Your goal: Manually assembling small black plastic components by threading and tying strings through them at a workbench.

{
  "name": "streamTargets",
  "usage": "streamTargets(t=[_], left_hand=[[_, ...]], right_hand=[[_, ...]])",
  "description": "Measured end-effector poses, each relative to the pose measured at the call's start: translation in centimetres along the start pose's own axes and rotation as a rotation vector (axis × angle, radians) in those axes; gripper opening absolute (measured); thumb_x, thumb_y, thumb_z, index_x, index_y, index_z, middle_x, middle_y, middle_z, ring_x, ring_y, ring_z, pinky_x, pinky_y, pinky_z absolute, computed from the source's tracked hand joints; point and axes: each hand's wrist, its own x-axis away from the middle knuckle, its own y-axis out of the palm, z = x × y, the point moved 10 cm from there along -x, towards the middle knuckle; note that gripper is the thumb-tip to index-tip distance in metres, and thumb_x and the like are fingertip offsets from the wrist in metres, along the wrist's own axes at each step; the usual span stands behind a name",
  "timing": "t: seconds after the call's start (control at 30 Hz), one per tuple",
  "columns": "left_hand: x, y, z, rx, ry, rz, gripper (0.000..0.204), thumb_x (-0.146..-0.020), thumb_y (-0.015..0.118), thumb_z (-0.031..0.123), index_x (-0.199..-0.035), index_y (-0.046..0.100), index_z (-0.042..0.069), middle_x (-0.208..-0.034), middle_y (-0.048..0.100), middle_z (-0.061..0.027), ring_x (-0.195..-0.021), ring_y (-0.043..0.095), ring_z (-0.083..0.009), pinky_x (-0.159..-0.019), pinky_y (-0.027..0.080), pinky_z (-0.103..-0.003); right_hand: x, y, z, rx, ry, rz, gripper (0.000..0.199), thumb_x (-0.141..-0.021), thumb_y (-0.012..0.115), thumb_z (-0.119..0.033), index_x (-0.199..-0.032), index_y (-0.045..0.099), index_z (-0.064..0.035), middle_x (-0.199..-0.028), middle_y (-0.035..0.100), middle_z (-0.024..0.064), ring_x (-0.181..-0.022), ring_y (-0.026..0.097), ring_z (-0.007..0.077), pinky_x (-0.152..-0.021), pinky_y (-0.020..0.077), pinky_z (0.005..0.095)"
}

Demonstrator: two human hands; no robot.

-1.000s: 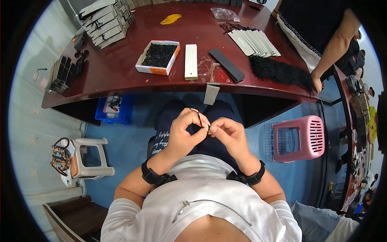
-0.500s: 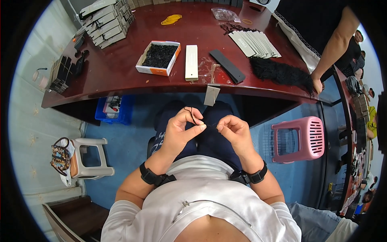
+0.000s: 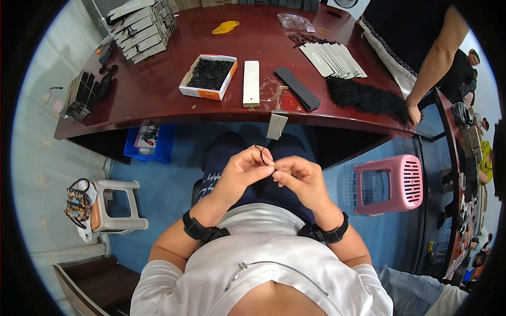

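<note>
a: where do we see the black cord (image 3: pixel 261 152)?
b: before the desk's (image 3: pixel 153 105) near edge, pinched in our left hand (image 3: pixel 243 169).
a: our right hand (image 3: pixel 301 178)?
b: fingertips meeting the left's; pinching, we can't tell.

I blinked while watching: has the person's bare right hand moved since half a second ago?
Yes, the right hand moved left, judged against the grey rectangular plate.
</note>
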Motion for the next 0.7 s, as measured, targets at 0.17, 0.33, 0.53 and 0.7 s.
streamTargets(t=[0.17,0.33,0.53,0.7], left_hand=[[-0.1,-1.5,-0.4,0.062,-0.116,0.085,0.010,-0.093,0.055,0.012,-0.095,0.061,0.004,-0.091,0.062,-0.0022,-0.081,0.054,-0.0062,-0.077,0.044,-0.021],[-0.3,-1.9,-1.1,0.059,-0.220,0.074,0.013,-0.095,0.050,0.016,-0.092,0.058,0.006,-0.091,0.063,-0.0061,-0.077,0.058,-0.0088,-0.073,0.047,-0.022],[-0.4,-2.1,-1.9,0.071,-0.284,0.089,0.013,-0.095,0.049,0.015,-0.092,0.059,0.007,-0.090,0.063,-0.0067,-0.077,0.060,-0.0094,-0.072,0.049,-0.022],[-0.6,-1.8,-2.0,0.071,-0.299,0.113,0.008,-0.093,0.052,0.013,-0.095,0.057,0.007,-0.091,0.063,-0.0064,-0.077,0.058,-0.0083,-0.071,0.048,-0.020]], right_hand=[[0.5,-1.1,-0.8,0.268,-0.097,0.097,0.010,-0.081,0.068,-0.004,-0.090,0.066,0.0002,-0.077,0.066,0.0037,-0.065,0.057,0.0067,-0.059,0.0467,0.0219],[1.1,-1.1,-2.6,0.481,-0.198,0.138,0.009,-0.079,0.070,-0.004,-0.086,0.067,-0.0005,-0.075,0.065,0.0048,-0.060,0.056,0.0088,-0.055,0.0448,0.0230],[1.4,-1.7,-2.5,0.518,-0.217,0.164,0.009,-0.078,0.070,-0.004,-0.085,0.067,-0.0014,-0.075,0.064,0.0052,-0.059,0.056,0.0105,-0.054,0.0447,0.0233],[1.6,-1.9,-2.4,0.516,-0.204,0.168,0.009,-0.078,0.070,-0.004,-0.085,0.067,-0.0012,-0.075,0.064,0.0049,-0.059,0.056,0.0103,-0.054,0.0445,0.0230]])
